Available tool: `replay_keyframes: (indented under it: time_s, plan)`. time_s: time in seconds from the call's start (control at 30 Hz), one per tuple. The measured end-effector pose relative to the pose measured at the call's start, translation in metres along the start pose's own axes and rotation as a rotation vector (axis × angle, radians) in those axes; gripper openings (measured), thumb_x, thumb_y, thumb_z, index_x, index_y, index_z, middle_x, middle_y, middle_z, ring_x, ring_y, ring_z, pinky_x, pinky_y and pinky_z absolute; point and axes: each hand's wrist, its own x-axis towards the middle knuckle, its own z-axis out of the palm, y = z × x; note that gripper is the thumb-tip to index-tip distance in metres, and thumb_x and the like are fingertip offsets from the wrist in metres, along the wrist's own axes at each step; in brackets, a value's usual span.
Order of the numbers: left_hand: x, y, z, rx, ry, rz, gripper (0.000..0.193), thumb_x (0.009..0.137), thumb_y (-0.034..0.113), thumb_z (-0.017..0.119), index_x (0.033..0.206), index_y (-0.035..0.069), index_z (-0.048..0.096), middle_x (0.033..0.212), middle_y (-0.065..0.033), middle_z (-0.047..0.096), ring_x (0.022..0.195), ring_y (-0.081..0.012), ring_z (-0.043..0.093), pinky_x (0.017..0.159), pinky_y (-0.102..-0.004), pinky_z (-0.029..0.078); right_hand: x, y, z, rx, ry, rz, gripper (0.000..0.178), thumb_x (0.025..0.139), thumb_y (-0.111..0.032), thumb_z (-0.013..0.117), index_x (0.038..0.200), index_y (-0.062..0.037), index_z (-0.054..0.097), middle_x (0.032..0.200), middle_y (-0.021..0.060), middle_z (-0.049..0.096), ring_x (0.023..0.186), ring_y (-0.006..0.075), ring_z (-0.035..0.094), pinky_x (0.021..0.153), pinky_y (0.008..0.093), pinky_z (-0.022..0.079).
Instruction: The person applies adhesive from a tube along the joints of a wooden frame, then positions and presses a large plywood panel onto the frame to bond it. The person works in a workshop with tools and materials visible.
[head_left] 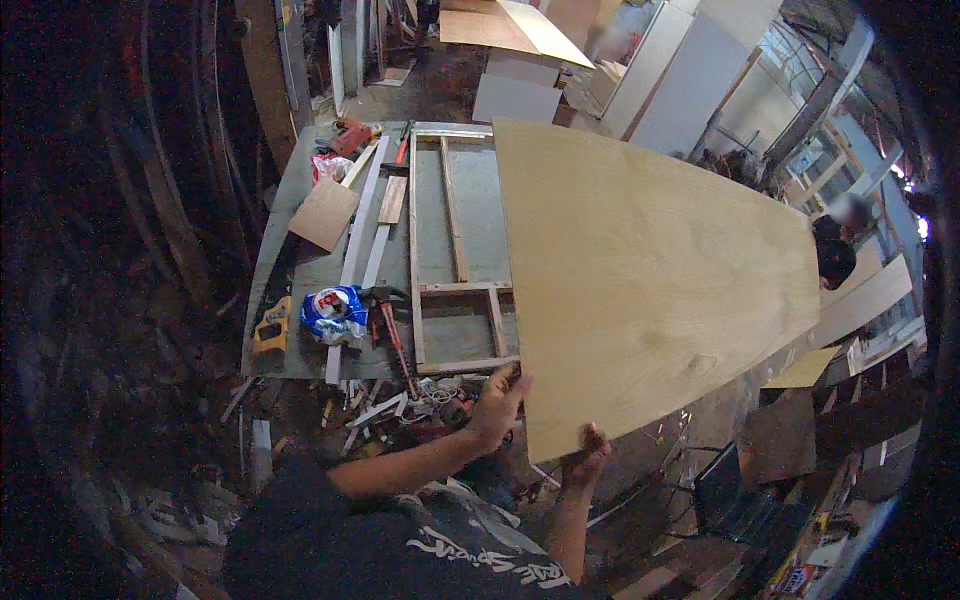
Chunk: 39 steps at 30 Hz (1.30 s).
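A large, light brown plywood sheet [660, 290] extends from my hands toward the far right, over part of a wooden frame [418, 250] on the worktable [390, 265]. My left hand [497, 408] is closed at the sheet's near left edge, beside the frame's near corner. At the near edge, a little to the right, my right hand [588, 458] grips the sheet with its fingertips over the top face. The sheet hides the frame's right portion.
Left on the table are a hammer [390, 325], a blue-and-white bag [335, 314], a yellow-handled saw [271, 326], wood strips [362, 215], a small board [324, 213] and a red power tool [350, 137]. Another person [835, 250] is beyond the sheet's right end. Scraps and a dark chair [735, 490] lie near right.
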Motion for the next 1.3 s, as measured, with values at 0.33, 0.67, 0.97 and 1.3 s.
replay_keyframes:
  time_s: [0.33,0.67,0.97,1.3]
  plan:
    - [0.129,0.023,-0.025,-0.012,0.369,0.455,0.022,0.105,0.021,0.061,0.103,0.001,0.069,0.088,0.0045,0.067,0.074,-0.0036,0.054,0.067,-0.0244,0.048,0.062,-0.021,0.089,-0.326,-0.137,0.336,0.056,0.102,-0.022,0.064,0.152,-0.0094,0.041,0.131,0.016,0.065,0.109,0.0277,0.07,0.083,0.0458,0.063]
    - [0.262,0.04,-0.158,0.61,0.734,0.549,0.029,0.1,0.023,0.058,0.085,-0.001,0.064,0.069,-0.0046,0.05,0.066,-0.0096,0.047,0.058,-0.0328,0.041,0.088,-0.089,-0.076,-1.126,0.08,0.192,0.041,0.099,-0.018,0.068,0.137,-0.004,0.06,0.113,0.0121,0.073,0.086,0.0207,0.074,0.065,0.0328,0.06]
    - [0.365,0.061,-0.337,1.078,0.838,0.348,0.024,0.093,0.018,0.06,0.08,-0.001,0.067,0.079,-0.0013,0.069,0.068,-0.0151,0.058,0.061,-0.0371,0.047,0.011,-0.059,-0.345,-0.646,0.632,0.352,0.017,0.097,-0.025,0.068,0.109,-0.0131,0.069,0.1,0.0105,0.07,0.086,0.0222,0.07,0.066,0.0415,0.057]
    - [0.423,0.059,-0.375,1.493,0.915,0.187,0.026,0.094,0.019,0.059,0.081,0.001,0.071,0.079,-0.014,0.073,0.071,-0.0259,0.068,0.063,-0.0429,0.051,-0.182,-0.003,-0.383,-1.202,0.668,0.952,0.032,0.1,-0.041,0.052,0.116,-0.0205,0.071,0.123,0.0066,0.072,0.1,0.0308,0.071,0.082,0.0558,0.057]
